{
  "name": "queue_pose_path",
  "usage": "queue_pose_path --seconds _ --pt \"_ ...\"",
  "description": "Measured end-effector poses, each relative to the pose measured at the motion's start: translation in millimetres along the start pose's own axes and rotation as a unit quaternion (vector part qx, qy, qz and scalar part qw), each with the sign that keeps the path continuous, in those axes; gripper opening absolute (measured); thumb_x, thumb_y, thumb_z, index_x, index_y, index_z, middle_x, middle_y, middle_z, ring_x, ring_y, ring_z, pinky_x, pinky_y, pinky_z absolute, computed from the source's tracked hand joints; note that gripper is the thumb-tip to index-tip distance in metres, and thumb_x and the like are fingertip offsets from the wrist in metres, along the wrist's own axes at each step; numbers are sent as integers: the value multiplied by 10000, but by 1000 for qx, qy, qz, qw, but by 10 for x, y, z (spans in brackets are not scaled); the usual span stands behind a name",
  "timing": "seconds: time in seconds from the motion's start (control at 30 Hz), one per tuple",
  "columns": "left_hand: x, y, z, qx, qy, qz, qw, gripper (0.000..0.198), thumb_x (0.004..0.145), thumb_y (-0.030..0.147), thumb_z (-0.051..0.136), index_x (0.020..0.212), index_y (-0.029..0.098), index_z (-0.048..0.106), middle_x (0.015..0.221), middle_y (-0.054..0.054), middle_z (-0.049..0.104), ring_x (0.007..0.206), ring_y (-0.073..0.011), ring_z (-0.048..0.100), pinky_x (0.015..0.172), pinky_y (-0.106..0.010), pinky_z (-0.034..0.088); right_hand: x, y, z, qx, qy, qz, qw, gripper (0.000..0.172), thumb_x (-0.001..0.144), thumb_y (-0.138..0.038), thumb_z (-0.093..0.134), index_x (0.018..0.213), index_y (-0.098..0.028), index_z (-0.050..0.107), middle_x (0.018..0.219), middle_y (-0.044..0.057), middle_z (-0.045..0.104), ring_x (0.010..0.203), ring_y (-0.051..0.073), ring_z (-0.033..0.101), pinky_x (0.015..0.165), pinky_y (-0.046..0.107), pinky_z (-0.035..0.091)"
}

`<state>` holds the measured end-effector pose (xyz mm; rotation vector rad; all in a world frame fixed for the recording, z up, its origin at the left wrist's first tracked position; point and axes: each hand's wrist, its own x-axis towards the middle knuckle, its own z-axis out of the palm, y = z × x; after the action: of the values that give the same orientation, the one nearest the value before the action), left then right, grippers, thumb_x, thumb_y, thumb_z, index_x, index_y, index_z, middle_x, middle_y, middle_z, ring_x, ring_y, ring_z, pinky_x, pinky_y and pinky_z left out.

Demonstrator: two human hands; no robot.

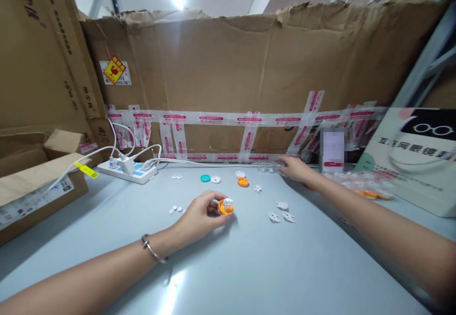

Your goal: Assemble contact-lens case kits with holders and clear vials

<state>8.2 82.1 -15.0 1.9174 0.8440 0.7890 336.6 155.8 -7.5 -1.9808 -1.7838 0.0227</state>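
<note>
My left hand (204,213) grips an orange round cup-like piece (225,209) by its rim, with a white plastic part (228,202) seated in it. My right hand (294,168) reaches to the back of the table, its fingertips at some clear plastic pieces (269,167); whether it holds one is hard to make out. Between the hands lie an orange disc (242,182), a white disc (240,175) and a small white part (257,189). Nearer me are three white openwork pieces (282,206). A green ring (205,178) sits beside a white ring (215,179).
Small white caps (174,209) and two more white bits (176,176) lie left of centre. A power strip (128,170) with cables and an open carton (42,177) stand at the left. Behind my right arm are bagged pieces (370,184) and a printed box (409,163). Taped cardboard (213,68) walls the back.
</note>
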Motion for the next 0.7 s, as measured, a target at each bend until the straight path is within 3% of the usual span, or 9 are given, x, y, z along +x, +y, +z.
queue_pose_path --seconds 0.2,0.37,0.53,0.7 --pt "-7 60 -49 2 13 -11 1000 353 695 248 629 1025 136 574 979 -81 609 816 -161 593 796 -333 452 -177 -119 -225 53 72 34 995 267 865 -283 496 1107 -171 520 1132 70 549 940 187 569 789 392 483" --pt "21 188 -73 -28 44 -39 998 433 658 230 668 1056 135 529 934 -84 639 797 -172 615 768 -354 472 -421 -456 -390 181 118 -2 976 241 856 -278 510 1064 -160 543 1099 66 564 934 186 568 795 394 476" --pt "-245 571 90 -76 94 -62 991 300 690 257 658 942 132 550 948 -104 655 837 -179 623 791 -338 473 -848 -1034 -339 373 60 -61 924 298 750 -333 580 1003 -176 567 940 53 593 783 164 601 764 372 492" --pt "-708 775 461 -199 146 -28 969 313 708 290 656 972 146 566 957 -87 672 891 -198 625 823 -319 475 -1306 -1456 -346 522 -39 -106 845 339 715 -382 605 994 -194 558 918 38 596 754 144 617 763 342 498"
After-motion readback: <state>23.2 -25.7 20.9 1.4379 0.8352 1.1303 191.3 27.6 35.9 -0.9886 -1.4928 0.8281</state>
